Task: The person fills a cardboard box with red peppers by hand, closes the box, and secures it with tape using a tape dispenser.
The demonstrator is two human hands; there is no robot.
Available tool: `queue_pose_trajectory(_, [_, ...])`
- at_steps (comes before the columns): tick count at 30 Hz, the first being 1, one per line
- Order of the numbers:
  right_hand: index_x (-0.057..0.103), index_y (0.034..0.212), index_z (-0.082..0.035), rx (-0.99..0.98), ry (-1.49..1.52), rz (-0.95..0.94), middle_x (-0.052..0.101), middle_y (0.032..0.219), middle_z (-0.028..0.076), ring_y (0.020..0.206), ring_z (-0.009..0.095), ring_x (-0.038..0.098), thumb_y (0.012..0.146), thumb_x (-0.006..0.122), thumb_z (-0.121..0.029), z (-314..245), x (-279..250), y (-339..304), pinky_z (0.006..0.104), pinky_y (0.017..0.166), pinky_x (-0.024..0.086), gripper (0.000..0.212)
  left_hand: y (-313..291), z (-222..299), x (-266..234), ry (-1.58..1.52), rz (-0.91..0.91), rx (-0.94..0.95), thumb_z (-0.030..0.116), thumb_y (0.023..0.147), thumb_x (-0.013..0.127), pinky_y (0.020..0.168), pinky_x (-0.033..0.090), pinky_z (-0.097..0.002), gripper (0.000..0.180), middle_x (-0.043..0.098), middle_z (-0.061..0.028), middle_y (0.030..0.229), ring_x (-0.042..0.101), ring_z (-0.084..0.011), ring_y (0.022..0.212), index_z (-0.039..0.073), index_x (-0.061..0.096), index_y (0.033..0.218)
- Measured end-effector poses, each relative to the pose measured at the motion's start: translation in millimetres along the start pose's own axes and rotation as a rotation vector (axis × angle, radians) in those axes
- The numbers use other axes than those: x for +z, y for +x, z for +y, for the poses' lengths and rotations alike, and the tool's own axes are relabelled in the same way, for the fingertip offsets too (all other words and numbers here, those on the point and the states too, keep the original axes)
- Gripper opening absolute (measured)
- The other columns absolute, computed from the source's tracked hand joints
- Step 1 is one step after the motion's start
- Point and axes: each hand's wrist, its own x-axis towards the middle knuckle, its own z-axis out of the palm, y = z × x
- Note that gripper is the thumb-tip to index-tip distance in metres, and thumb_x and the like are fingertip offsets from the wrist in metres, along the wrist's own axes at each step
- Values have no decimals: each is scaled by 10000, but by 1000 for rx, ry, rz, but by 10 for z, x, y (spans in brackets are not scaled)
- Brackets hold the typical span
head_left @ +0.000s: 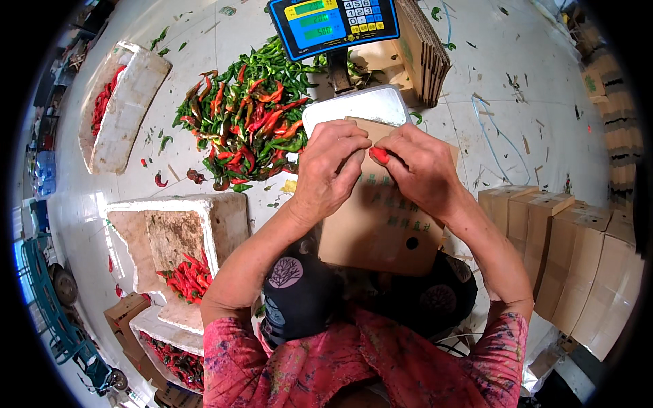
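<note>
In the head view, both your hands meet near the middle of the frame, over the top part of a brown carton (377, 221) with green print and a dark round hole. Your left hand (331, 165) has its fingers curled in and drawn together; whether anything is pinched there you cannot tell. Your right hand (423, 170) is also curled, with a small red piece (379, 155) at its fingertips; whether it is grasped or worn cannot be told. The carton lies tilted between your forearms, its lower end by your dark, patterned trousers (299, 289). Just beyond it are the pale pan (357, 103) and lit display (316, 20) of a scale at upper centre. A heap of green and red peppers (248, 119) spreads left of the pan. White foam boxes (230, 221) stand at the left, holding red peppers (187, 279), and closed cartons (571, 251) line the right side.
</note>
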Motion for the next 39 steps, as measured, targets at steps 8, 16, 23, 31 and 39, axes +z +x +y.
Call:
queue_pose_trajectory(8, [697, 871, -14, 31, 71, 9, 670, 826, 99, 729, 299, 671, 817, 697, -29, 42, -21, 41, 379, 650, 562, 56, -1, -20, -3, -27, -10, 8, -18, 853, 690, 955, 490, -424, 178, 696, -138, 1077, 646, -323, 1066, 4, 727, 1026])
queue_pose_trajectory(16, [690, 896, -21, -51, 53, -5, 665, 826, 125, 726, 322, 663, 826, 683, -5, 35, 95, 28, 390, 649, 561, 72, -1, 4, -5, 40, -5, -41, 15, 882, 672, 1038, 456, -443, 322, 628, -201, 1278, 582, -383, 1198, -2, 679, 1203])
queue_pose_trajectory(23, [673, 905, -22, -58, 59, 57, 651, 831, 143, 731, 335, 669, 842, 664, -2, -38, 25, 10, 399, 642, 557, 66, -5, -12, -17, 28, -107, -102, 94, 972, 610, 1079, 438, -440, 341, 571, -202, 1413, 561, -381, 1258, -6, 659, 1294])
queue_pose_trajectory(31, [673, 892, -25, -54, 14, -2, 651, 848, 141, 723, 336, 669, 824, 641, 5, -44, 3, -5, 399, 659, 563, 81, -16, 1, -22, 22, -117, -112, 88, 969, 609, 1066, 446, -433, 339, 573, -195, 1387, 557, -371, 1251, -5, 659, 1291])
queue_pose_trajectory(39, [672, 894, -16, 3, 16, -19, 642, 812, 136, 740, 339, 669, 810, 645, 0, -152, -21, 8, 410, 660, 557, 90, -30, -9, -43, 16, -124, -130, 82, 963, 611, 1066, 437, -425, 354, 573, -177, 1374, 550, -359, 1246, 13, 651, 1308])
